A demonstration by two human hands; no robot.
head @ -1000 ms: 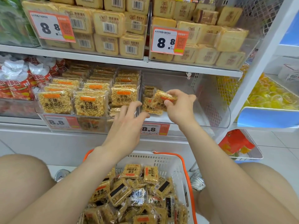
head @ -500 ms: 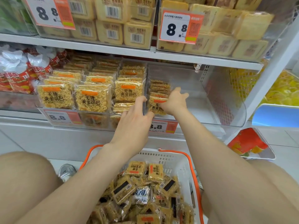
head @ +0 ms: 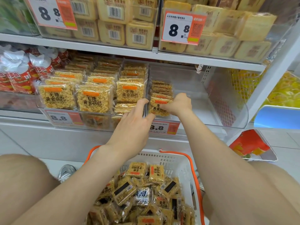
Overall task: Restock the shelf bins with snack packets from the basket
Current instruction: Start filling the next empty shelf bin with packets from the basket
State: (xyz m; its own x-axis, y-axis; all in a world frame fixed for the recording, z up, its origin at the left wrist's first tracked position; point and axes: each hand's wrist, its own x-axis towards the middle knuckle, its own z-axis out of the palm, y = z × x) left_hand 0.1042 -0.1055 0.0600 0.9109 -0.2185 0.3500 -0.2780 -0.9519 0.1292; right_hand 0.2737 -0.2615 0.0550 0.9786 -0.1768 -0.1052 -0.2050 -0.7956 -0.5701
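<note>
My right hand (head: pixel 177 103) pinches a rice-crisp packet (head: pixel 156 109); left hand (head: pixel 134 122), fingers straight, braces beside it. Bin (head: pixel 194 98) mostly bare, basket (head: pixel 175 157) heaped.

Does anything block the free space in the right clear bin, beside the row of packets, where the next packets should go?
Nothing visible does. The bin floor right of the packet row lies bare up to the side wall; the right hand holds only the front packet.
</note>
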